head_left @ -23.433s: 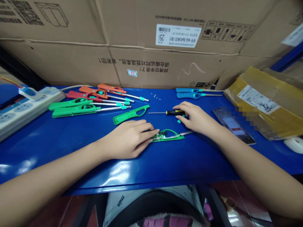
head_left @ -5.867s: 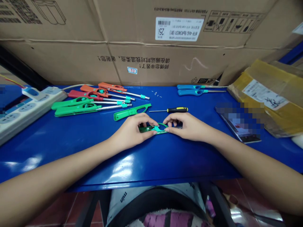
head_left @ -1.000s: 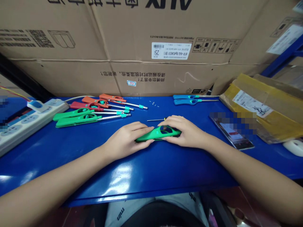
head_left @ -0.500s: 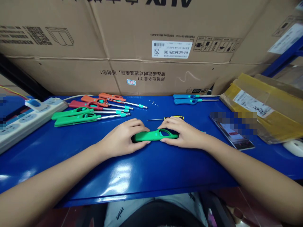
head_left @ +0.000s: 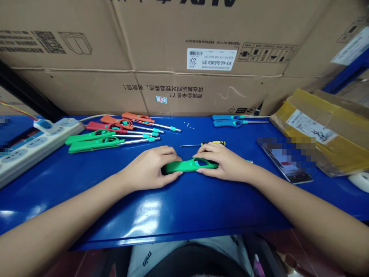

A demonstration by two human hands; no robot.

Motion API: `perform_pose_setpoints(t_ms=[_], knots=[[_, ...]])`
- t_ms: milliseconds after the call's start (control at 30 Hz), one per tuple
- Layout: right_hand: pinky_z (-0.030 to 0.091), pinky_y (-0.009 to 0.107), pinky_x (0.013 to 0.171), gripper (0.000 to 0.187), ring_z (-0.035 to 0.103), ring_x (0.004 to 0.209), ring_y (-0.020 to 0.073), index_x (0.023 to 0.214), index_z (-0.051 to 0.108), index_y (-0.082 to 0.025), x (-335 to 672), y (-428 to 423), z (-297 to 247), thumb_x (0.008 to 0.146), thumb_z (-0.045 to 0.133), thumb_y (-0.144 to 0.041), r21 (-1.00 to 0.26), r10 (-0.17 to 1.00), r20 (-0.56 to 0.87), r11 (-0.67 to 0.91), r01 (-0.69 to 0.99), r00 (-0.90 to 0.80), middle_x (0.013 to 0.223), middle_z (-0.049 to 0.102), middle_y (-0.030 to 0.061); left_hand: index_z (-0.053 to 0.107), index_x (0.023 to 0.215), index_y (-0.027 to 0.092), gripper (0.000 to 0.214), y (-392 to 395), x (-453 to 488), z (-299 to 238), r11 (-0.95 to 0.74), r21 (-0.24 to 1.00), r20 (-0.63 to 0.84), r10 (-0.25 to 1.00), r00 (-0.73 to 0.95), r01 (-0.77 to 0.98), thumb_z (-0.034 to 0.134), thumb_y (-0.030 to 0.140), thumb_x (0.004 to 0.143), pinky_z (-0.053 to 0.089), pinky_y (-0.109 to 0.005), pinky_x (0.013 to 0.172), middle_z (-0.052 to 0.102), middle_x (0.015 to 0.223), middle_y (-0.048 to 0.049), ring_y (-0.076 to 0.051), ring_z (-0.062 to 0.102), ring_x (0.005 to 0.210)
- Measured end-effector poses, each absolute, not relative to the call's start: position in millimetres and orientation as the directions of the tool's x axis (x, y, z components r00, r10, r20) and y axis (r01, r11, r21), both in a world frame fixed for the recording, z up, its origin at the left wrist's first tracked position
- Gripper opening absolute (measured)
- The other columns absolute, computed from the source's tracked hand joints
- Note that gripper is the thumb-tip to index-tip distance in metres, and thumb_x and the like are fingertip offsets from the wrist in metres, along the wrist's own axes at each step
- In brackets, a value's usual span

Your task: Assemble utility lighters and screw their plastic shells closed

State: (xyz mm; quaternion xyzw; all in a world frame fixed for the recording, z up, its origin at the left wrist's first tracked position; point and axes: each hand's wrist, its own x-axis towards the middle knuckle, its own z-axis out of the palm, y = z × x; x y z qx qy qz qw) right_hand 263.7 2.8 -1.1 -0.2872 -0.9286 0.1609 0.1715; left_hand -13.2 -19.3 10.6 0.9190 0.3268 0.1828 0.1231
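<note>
A green long-nosed lighter [head_left: 187, 166] lies flat on the blue table [head_left: 184, 207] between my hands. My left hand [head_left: 151, 167] is closed round its butt end, thumb below and fingers above. My right hand [head_left: 223, 163] grips the trigger-loop end, fingers pressing down on top. The lighter's metal tube runs under my right hand; only its tip [head_left: 250, 161] shows past the wrist. Just behind my right hand lies a small screwdriver [head_left: 203, 144] with a black and yellow handle.
Several green, red and orange lighters [head_left: 112, 132] lie at the back left, two blue ones [head_left: 235, 120] at the back right. A white power strip [head_left: 31, 144] is far left. A phone [head_left: 285, 159] and a taped parcel [head_left: 323, 129] sit right. Cardboard boxes [head_left: 184, 57] wall off the back.
Long before, the lighter lay opened in two halves; now it is one closed body. Over the last second it was laid level, and both hands press it together.
</note>
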Motion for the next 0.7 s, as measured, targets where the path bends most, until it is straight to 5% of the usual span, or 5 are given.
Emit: perform_pose_setpoints(t_ms=[367, 700], knots=[[0.049, 0.045, 0.097, 0.038, 0.061, 0.108, 0.0271, 0.124, 0.071, -0.020, 263.3, 0.1, 1.2, 0.092, 0.070, -0.038, -0.437, 0.630, 0.198, 0.742, 0.508, -0.750, 0.116, 0.066, 0.0115, 0.075, 0.114, 0.019, 0.028, -17.3, -15.3, 8.6, -0.750, 0.329, 0.225, 0.652, 0.724, 0.573, 0.068, 0.034, 0.092, 0.055, -0.034, 0.085, 0.071, 0.103, -0.0070, -0.023, 0.068, 0.095], [0.051, 0.041, 0.097, 0.040, 0.064, 0.102, 0.0224, 0.118, 0.074, -0.017, 256.9, -2.3, -5.7, 0.082, 0.082, -0.032, -0.656, 0.734, 0.171, 0.583, 0.480, -0.657, 0.109, 0.065, 0.0080, 0.079, 0.103, 0.023, 0.027, -17.0, -11.3, 12.1, -0.547, 0.563, 0.114, 0.793, 0.598, 0.619, 0.084, 0.035, 0.079, 0.048, -0.026, 0.068, 0.068, 0.089, -0.0003, -0.015, 0.066, 0.078]])
